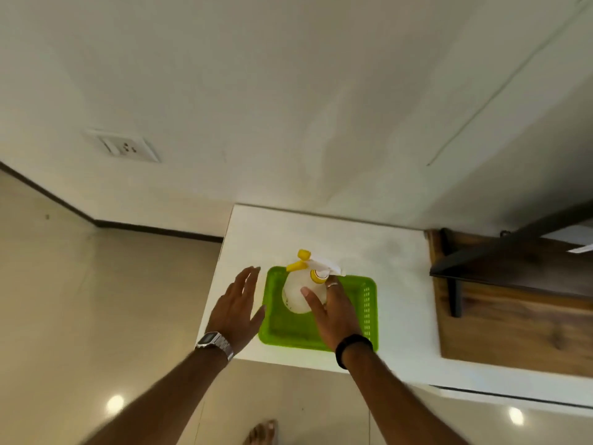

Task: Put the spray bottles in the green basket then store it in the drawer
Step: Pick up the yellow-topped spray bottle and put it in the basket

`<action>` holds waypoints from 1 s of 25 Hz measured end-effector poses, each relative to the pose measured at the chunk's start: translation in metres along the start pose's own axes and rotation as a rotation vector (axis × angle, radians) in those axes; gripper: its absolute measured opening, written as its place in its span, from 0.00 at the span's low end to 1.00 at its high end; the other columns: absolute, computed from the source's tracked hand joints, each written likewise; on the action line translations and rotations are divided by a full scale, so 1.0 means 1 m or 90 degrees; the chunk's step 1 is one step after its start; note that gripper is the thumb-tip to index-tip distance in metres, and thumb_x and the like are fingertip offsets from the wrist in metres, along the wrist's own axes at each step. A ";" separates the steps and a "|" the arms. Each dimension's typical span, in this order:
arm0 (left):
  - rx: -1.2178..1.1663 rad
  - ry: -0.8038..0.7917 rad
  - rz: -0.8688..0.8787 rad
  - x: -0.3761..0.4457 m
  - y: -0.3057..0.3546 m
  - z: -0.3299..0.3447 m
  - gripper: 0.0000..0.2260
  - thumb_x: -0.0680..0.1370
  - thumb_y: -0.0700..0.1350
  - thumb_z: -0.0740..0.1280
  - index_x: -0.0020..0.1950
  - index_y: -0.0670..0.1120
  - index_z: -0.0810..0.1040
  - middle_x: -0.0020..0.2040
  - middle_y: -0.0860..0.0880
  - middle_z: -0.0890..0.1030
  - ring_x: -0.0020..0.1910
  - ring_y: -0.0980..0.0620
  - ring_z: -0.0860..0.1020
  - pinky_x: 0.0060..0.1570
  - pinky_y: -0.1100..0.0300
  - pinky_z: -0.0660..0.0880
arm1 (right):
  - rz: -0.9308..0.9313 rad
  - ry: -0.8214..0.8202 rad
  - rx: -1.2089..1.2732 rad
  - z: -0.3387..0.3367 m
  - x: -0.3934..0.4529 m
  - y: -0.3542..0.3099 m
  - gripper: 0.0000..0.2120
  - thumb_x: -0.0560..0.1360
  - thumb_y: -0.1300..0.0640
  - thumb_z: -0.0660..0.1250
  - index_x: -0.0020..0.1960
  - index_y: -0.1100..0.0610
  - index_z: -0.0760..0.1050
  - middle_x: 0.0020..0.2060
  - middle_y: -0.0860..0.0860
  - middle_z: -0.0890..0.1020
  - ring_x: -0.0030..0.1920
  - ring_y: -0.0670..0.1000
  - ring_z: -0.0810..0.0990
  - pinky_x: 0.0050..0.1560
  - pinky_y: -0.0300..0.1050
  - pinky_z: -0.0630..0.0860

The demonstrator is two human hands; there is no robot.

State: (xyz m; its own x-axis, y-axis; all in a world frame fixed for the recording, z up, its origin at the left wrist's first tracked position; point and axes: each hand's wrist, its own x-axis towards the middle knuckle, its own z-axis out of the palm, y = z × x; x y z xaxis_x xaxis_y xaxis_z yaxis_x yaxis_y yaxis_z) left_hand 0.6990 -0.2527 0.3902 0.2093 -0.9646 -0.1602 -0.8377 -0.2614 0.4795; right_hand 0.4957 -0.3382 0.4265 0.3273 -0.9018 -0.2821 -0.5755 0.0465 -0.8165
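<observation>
A green plastic basket (282,332) sits on the white counter (369,252) near its front left corner. Inside it stand spray bottles: a white one with a yellow collar (296,293) and, behind it, a yellow trigger head (301,261); how many bottles there are I cannot tell. My right hand (333,313) rests on the near bottle's side, fingers around it. My left hand (236,303) hovers open just left of the basket, fingers spread, touching nothing. The drawer is not in view.
A dark wooden board (513,316) with a black bracket lies on the counter to the right. A wall socket (125,146) is on the white wall at left. Glossy beige floor lies below, with a bare foot (261,431) at the bottom.
</observation>
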 end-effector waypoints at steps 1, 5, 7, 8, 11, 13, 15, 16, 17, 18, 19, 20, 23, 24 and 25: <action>-0.006 -0.022 -0.030 -0.004 -0.011 0.009 0.32 0.80 0.55 0.63 0.81 0.51 0.55 0.80 0.50 0.61 0.70 0.48 0.73 0.54 0.50 0.80 | 0.023 0.002 -0.003 0.012 0.000 0.012 0.19 0.80 0.47 0.67 0.66 0.55 0.71 0.62 0.52 0.79 0.60 0.53 0.78 0.59 0.50 0.75; -0.035 -0.076 -0.061 -0.013 -0.030 0.035 0.20 0.82 0.57 0.56 0.74 0.55 0.66 0.64 0.57 0.77 0.45 0.53 0.83 0.42 0.52 0.80 | 0.062 0.003 -0.043 0.058 0.005 0.038 0.17 0.80 0.49 0.67 0.62 0.60 0.73 0.54 0.51 0.78 0.53 0.52 0.76 0.51 0.43 0.70; -0.053 -0.093 -0.055 -0.015 -0.033 0.039 0.15 0.82 0.59 0.54 0.65 0.57 0.71 0.52 0.58 0.82 0.38 0.56 0.81 0.39 0.55 0.77 | 0.028 -0.007 -0.034 0.076 0.008 0.039 0.20 0.80 0.52 0.67 0.69 0.58 0.70 0.66 0.52 0.76 0.64 0.52 0.75 0.62 0.45 0.72; -0.059 -0.099 -0.052 -0.015 -0.033 0.039 0.13 0.82 0.61 0.54 0.60 0.58 0.71 0.47 0.59 0.82 0.37 0.57 0.80 0.37 0.57 0.76 | 0.014 -0.004 -0.030 0.082 0.009 0.038 0.22 0.81 0.54 0.67 0.72 0.58 0.68 0.71 0.53 0.73 0.69 0.53 0.73 0.67 0.48 0.71; -0.077 -0.105 -0.056 -0.012 -0.031 0.038 0.09 0.81 0.60 0.57 0.54 0.57 0.70 0.41 0.59 0.82 0.36 0.57 0.80 0.36 0.56 0.76 | 0.010 0.027 -0.035 0.089 0.012 0.038 0.23 0.81 0.55 0.67 0.74 0.58 0.67 0.74 0.54 0.70 0.72 0.55 0.70 0.69 0.48 0.70; -0.087 -0.097 -0.060 -0.011 -0.032 0.038 0.08 0.81 0.58 0.59 0.54 0.56 0.70 0.40 0.58 0.82 0.36 0.56 0.80 0.36 0.55 0.77 | 0.018 0.033 -0.045 0.091 0.014 0.038 0.24 0.80 0.55 0.67 0.74 0.57 0.66 0.75 0.53 0.69 0.73 0.55 0.70 0.68 0.46 0.70; -0.090 -0.091 -0.062 -0.011 -0.033 0.036 0.08 0.81 0.58 0.59 0.54 0.56 0.71 0.40 0.58 0.82 0.37 0.56 0.80 0.37 0.54 0.78 | 0.017 0.022 -0.057 0.093 0.014 0.037 0.26 0.81 0.55 0.67 0.75 0.58 0.64 0.76 0.54 0.68 0.74 0.56 0.69 0.70 0.49 0.70; -0.090 -0.088 -0.061 -0.012 -0.034 0.035 0.08 0.81 0.58 0.59 0.54 0.56 0.71 0.40 0.58 0.81 0.37 0.56 0.80 0.37 0.54 0.78 | 0.019 0.015 -0.064 0.094 0.014 0.036 0.27 0.80 0.54 0.67 0.76 0.59 0.63 0.76 0.54 0.67 0.74 0.56 0.67 0.70 0.51 0.69; -0.088 -0.084 -0.059 -0.012 -0.034 0.034 0.09 0.81 0.59 0.59 0.55 0.56 0.71 0.41 0.58 0.81 0.36 0.57 0.80 0.37 0.54 0.78 | 0.030 0.007 -0.068 0.093 0.014 0.035 0.28 0.80 0.53 0.67 0.76 0.60 0.62 0.77 0.55 0.65 0.75 0.56 0.66 0.71 0.52 0.68; -0.089 -0.074 -0.058 -0.013 -0.034 0.032 0.10 0.81 0.60 0.59 0.55 0.56 0.71 0.41 0.58 0.80 0.35 0.57 0.79 0.35 0.55 0.77 | 0.046 -0.001 -0.074 0.093 0.012 0.034 0.30 0.80 0.51 0.67 0.76 0.61 0.62 0.78 0.55 0.64 0.76 0.56 0.65 0.71 0.52 0.68; -0.090 -0.059 -0.058 -0.015 -0.035 0.030 0.11 0.80 0.62 0.59 0.53 0.56 0.71 0.40 0.57 0.79 0.34 0.57 0.78 0.33 0.57 0.76 | 0.062 -0.008 -0.089 0.090 0.010 0.034 0.31 0.80 0.50 0.67 0.76 0.62 0.62 0.78 0.56 0.63 0.76 0.56 0.63 0.72 0.53 0.67; -0.091 -0.044 -0.059 -0.018 -0.035 0.028 0.11 0.80 0.62 0.59 0.51 0.56 0.71 0.38 0.56 0.78 0.33 0.58 0.77 0.30 0.59 0.73 | 0.077 -0.011 -0.111 0.086 0.006 0.035 0.32 0.80 0.48 0.66 0.77 0.63 0.61 0.78 0.57 0.62 0.77 0.57 0.61 0.73 0.54 0.65; -0.066 -0.060 -0.055 -0.033 -0.040 0.024 0.13 0.79 0.62 0.56 0.40 0.56 0.67 0.30 0.54 0.74 0.29 0.58 0.72 0.26 0.61 0.62 | 0.078 -0.013 -0.202 0.065 -0.016 0.038 0.34 0.82 0.46 0.61 0.80 0.61 0.54 0.80 0.58 0.58 0.80 0.56 0.53 0.78 0.55 0.55; -0.034 -0.091 -0.044 -0.042 -0.042 0.024 0.15 0.77 0.61 0.55 0.36 0.54 0.65 0.27 0.53 0.72 0.27 0.57 0.70 0.26 0.61 0.60 | 0.046 -0.018 -0.240 0.055 -0.025 0.040 0.33 0.82 0.46 0.59 0.80 0.61 0.54 0.80 0.58 0.57 0.81 0.56 0.51 0.78 0.56 0.53; 0.008 -0.134 -0.015 -0.053 -0.043 0.026 0.16 0.76 0.62 0.54 0.34 0.53 0.64 0.26 0.52 0.71 0.26 0.56 0.69 0.26 0.61 0.59 | 0.001 -0.027 -0.279 0.045 -0.036 0.042 0.32 0.82 0.46 0.58 0.81 0.60 0.54 0.80 0.57 0.57 0.81 0.56 0.51 0.79 0.55 0.52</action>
State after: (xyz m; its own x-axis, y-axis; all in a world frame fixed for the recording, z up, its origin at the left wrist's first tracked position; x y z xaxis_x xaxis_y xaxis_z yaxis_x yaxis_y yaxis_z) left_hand 0.7111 -0.1897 0.3559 0.1195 -0.9298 -0.3480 -0.8403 -0.2814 0.4634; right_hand 0.4934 -0.2845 0.3794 0.3522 -0.8827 -0.3110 -0.8364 -0.1477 -0.5279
